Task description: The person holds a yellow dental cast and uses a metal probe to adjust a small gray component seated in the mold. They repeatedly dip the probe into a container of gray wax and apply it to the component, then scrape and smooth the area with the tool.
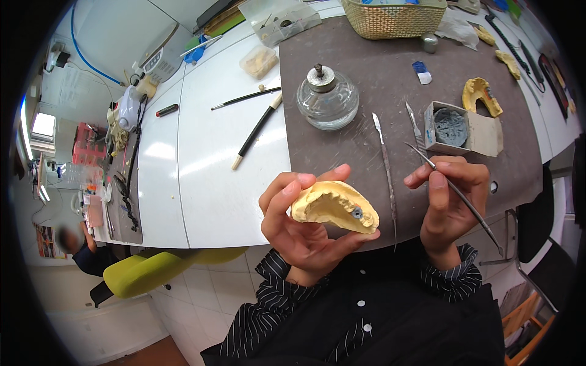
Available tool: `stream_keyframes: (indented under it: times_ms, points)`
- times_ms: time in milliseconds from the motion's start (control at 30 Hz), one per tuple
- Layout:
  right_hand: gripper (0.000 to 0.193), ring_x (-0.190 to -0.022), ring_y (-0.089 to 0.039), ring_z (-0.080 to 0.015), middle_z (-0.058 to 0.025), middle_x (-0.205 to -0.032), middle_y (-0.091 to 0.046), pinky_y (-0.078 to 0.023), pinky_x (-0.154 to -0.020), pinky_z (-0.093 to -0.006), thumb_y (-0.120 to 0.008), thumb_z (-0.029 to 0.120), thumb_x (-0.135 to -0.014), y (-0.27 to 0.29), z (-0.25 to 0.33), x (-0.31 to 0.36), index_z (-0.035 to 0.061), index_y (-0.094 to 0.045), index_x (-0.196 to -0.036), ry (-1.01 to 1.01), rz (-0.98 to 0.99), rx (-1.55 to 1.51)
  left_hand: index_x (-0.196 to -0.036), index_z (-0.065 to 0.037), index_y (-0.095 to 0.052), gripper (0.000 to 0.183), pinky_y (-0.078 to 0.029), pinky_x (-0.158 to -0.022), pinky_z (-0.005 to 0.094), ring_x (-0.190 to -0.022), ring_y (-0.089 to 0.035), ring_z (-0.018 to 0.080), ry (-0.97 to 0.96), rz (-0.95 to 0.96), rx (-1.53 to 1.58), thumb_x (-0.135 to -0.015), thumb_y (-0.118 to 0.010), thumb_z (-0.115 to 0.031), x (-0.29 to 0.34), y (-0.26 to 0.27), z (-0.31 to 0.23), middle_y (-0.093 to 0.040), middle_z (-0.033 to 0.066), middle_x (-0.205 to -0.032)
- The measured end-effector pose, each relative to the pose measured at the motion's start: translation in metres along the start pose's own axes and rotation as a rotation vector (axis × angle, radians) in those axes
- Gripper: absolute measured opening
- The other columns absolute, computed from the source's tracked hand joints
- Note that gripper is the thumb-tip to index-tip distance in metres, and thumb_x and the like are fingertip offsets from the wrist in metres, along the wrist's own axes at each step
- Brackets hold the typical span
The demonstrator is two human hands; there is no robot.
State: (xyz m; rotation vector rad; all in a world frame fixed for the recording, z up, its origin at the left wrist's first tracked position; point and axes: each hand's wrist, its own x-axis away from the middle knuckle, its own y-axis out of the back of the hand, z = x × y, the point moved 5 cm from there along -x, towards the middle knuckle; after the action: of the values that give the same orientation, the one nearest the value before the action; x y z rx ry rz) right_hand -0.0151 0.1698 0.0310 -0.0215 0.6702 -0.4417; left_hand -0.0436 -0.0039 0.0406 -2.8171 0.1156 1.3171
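My left hand (305, 241) holds up a yellow plaster dental model (332, 204), its fingers along the far edge and the thumb below. A small grey-blue piece (357, 212) sits among the model's teeth. Between thumb and fingers, my right hand (448, 201) grips a thin metal dental carving tool (467, 204), slanted with one tip up toward the left, apart from the model. On the brown mat between my hands lies a long metal spatula (386, 165). Beyond my right hand are a scalpel-like knife (415, 125) and an opened cardboard box with grey-blue wax-like material (450, 127).
A glass spirit lamp (328, 100) stands on the brown mat (360, 55). Another plaster model (482, 96) lies at the right. A woven basket (394, 21) is at the far edge. Brushes (256, 134) lie on the white table. Another person (82, 247) sits far left.
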Motion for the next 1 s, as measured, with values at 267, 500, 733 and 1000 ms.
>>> stream_keyframes:
  times_ms: [267, 500, 733, 1000]
  points:
    - [0.013, -0.069, -0.060, -0.0168, -0.0159, -0.083, -0.055, -0.055, -0.062, -0.0284, -0.051, -0.004, -0.082, 0.000, -0.001, 0.000, -0.0039, -0.043, -0.093, -0.015, 0.001, -0.008, -0.124, -0.004, -0.029, 0.089, -0.053, -0.084, 0.0407, -0.103, -0.052, 0.0265, 0.021, -0.041, 0.008, -0.055, -0.084, -0.017, 0.004, 0.002, 0.004, -0.035, 0.0155, -0.114]
    - [0.014, -0.068, -0.060, -0.0169, -0.0164, -0.083, -0.056, -0.054, -0.062, -0.0283, -0.052, -0.007, -0.081, -0.001, -0.002, 0.000, -0.0042, -0.044, -0.092, -0.013, 0.017, -0.015, -0.123, -0.004, -0.029, 0.089, -0.053, -0.084, 0.0409, -0.104, -0.050, 0.0238, 0.065, -0.065, -0.046, -0.056, -0.084, -0.018, 0.006, 0.002, 0.004, -0.035, 0.0148, -0.114]
    - [0.016, -0.068, -0.060, -0.0170, -0.0162, -0.082, -0.057, -0.053, -0.061, -0.0277, -0.052, -0.009, -0.079, 0.000, -0.001, -0.001, -0.0038, -0.045, -0.092, 0.003, 0.018, -0.014, -0.123, -0.003, -0.028, 0.090, -0.054, -0.083, 0.0409, -0.104, -0.052, 0.0247, 0.056, -0.037, -0.063, -0.055, -0.084, -0.021, 0.007, 0.000, 0.004, -0.035, 0.0147, -0.113]
    - [0.018, -0.070, -0.063, -0.0176, -0.0156, -0.082, -0.058, -0.053, -0.061, -0.0262, -0.053, -0.009, -0.078, 0.002, 0.001, 0.002, -0.0021, -0.044, -0.093, 0.047, 0.052, 0.025, -0.127, 0.002, -0.020, 0.102, -0.051, -0.084, 0.0358, -0.100, -0.056, 0.0340, 0.126, -0.097, -0.081, -0.055, -0.085, -0.031, 0.012, 0.004, 0.009, -0.037, 0.0147, -0.117]
